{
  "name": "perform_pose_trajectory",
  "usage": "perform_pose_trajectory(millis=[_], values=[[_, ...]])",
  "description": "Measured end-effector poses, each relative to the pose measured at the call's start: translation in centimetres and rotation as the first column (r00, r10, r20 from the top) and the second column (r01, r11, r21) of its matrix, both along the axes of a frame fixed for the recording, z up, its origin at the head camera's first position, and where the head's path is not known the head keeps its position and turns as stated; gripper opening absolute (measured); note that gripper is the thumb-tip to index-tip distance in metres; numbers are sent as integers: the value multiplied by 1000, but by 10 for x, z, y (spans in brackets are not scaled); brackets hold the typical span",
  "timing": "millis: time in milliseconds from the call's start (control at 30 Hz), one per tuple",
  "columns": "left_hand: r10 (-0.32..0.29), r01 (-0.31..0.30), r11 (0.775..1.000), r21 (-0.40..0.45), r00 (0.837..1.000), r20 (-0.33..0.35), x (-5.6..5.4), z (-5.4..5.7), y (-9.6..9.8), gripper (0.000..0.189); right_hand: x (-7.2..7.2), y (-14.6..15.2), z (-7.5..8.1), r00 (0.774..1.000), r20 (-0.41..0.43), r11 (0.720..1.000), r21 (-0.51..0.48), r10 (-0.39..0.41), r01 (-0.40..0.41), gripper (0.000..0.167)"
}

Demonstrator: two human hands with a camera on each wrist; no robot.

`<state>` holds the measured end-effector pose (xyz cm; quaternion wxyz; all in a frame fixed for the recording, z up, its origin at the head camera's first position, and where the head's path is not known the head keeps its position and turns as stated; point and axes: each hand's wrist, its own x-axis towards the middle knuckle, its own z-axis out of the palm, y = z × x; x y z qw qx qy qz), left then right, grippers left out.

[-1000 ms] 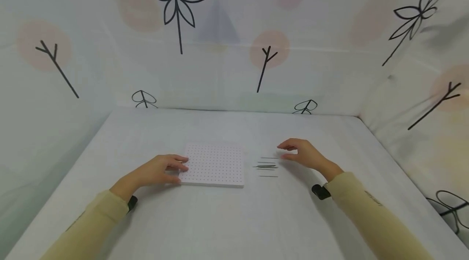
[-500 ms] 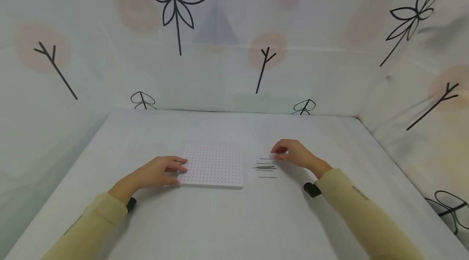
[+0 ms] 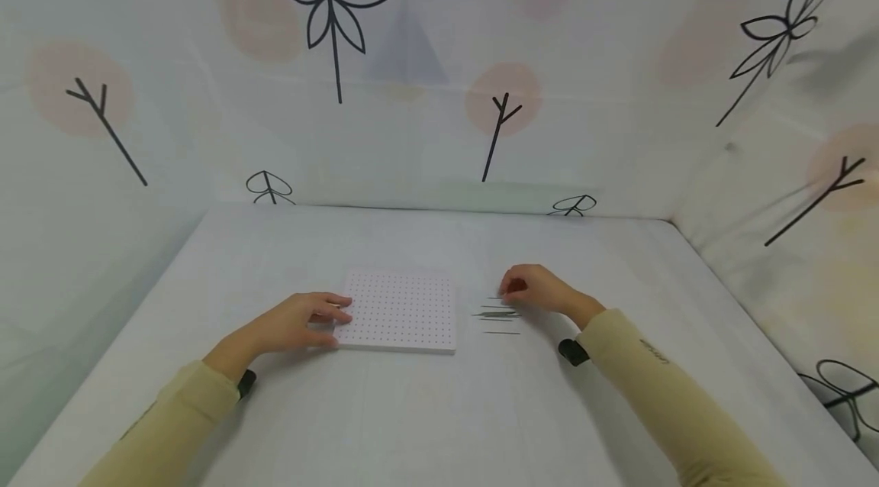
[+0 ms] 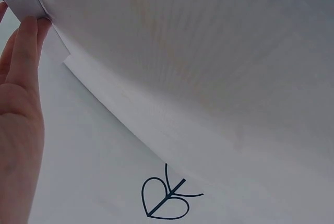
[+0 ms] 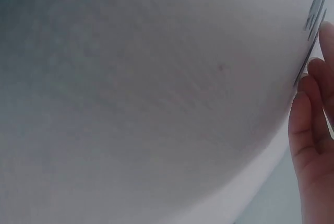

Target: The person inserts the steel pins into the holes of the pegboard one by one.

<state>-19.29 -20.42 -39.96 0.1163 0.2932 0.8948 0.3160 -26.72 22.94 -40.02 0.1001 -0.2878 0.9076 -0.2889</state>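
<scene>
A white square board (image 3: 398, 311) with a grid of small dark dots lies flat on the table. My left hand (image 3: 295, 323) rests at its left side, fingers on the edge and thumb by the near corner; the left wrist view also shows fingers (image 4: 31, 41) against the board's edge. To the right lie several thin dark sticks (image 3: 497, 314), roughly parallel, some bunched together. Over the farthest sticks is my right hand (image 3: 539, 288), fingers bent downward. In the right wrist view, its fingertips (image 5: 301, 101) are beside a stick, with thumb and fingers apart.
A white cloth covers the table (image 3: 412, 418). Behind it and at both sides hang pale curtains (image 3: 412, 143) printed with black flowers and twigs. A dark wrist camera (image 3: 573, 352) sits under the right sleeve.
My right hand has moved left and slightly nearer, down to the far sticks, its fingers bending more. The left hand and the board have stayed in place.
</scene>
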Motion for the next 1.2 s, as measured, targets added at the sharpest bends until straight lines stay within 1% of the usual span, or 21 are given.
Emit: perform_pose_trajectory(millis=[200, 333, 400, 600, 733, 867, 933, 1100, 1200], values=[[-4, 4, 1000, -6, 1000, -6, -1, -1, 0, 38, -1, -2, -1, 999, 49, 1000, 24, -17, 16, 5], [-7, 7, 1000, -10, 1000, -13, 0, 0, 0, 39, -2, -2, -3, 997, 65, 999, 38, -28, 26, 4], [-9, 9, 1000, -10, 1000, -16, 0, 0, 0, 39, -3, -2, -3, 997, 70, 999, 44, -27, 24, 7], [-9, 9, 1000, -4, 1000, -18, 0, 0, 0, 39, -1, -2, -2, 996, 84, 998, 61, -21, 16, 6], [5, -5, 1000, -5, 1000, -4, 0, -1, 0, 39, -1, -3, -2, 996, 94, 997, 71, 10, -17, 6], [11, -11, 1000, 19, 1000, 15, 1, -1, 0, 39, 0, -2, -2, 995, 71, 994, 88, 64, -70, 7], [11, -12, 999, 31, 1000, 22, 2, -1, 0, 38, 1, -2, -1, 995, 71, 993, 85, 71, -76, 6], [15, -16, 999, 36, 1000, 24, 3, 0, 1, 39, 2, 0, 2, 997, 69, 997, 72, 37, -42, 6], [16, -16, 999, 30, 1000, 18, 3, -1, 2, 39, 1, 2, 2, 999, 31, 998, 53, 22, -24, 6]])
